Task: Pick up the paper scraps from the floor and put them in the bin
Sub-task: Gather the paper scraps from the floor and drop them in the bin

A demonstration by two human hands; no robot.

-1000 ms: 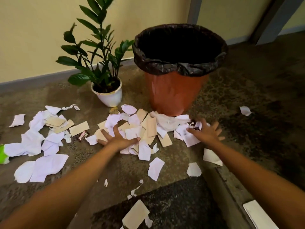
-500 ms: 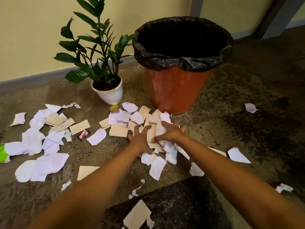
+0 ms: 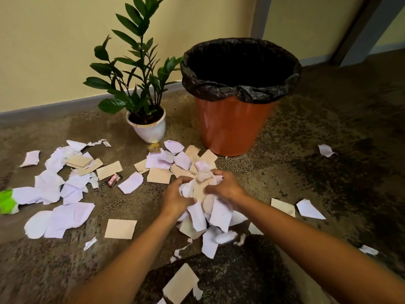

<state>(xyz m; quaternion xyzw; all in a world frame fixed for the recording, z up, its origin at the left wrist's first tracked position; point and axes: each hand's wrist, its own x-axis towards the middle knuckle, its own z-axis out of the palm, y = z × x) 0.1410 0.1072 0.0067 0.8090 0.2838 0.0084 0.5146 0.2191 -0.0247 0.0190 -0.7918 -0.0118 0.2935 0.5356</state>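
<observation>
Both hands had come together since 1 s ago, when they lay spread flat & well apart on the litter. Now the L hand (image 3: 175,198) & R hand (image 3: 225,187) gripped 1 wad of paper scraps (image 3: 200,187) between them, fingers curled into it from either side. The wad was white & tan pcs mixed. Several hung loose below the hands; couldn't tell if the lowest touched the floor.

Just beyond the knuckles more loose scraps (image 3: 158,175) lay overlapping, running up near the foot of the bin (image 3: 230,126). The bin stood upright, orange, w/ a black liner (image 3: 219,91) folded over its rim. Its mouth was open & the inside too dark to see.

A white plant pot (image 3: 151,130) sat just L of the bin, not touching it, w/ a small gold wrapper (image 3: 154,148) at its foot. A bigger spread of white sheets (image 3: 65,218) covered the floor further L.

Writing: a dark red wrapper (image 3: 114,179) among the L-side pcs had pale lettering, too blurred to read.

Room: bare speckled floor ran R of the bin, w/ 1 white scrap (image 3: 325,150) well apart from everything. 3 pcs lay R of the R forearm. A dark mat (image 3: 241,270) sat under the forearms. Grey skirting (image 3: 54,106) edged the yellow wall behind the plant. A green object (image 3: 7,200) was cut off at the L edge.
</observation>
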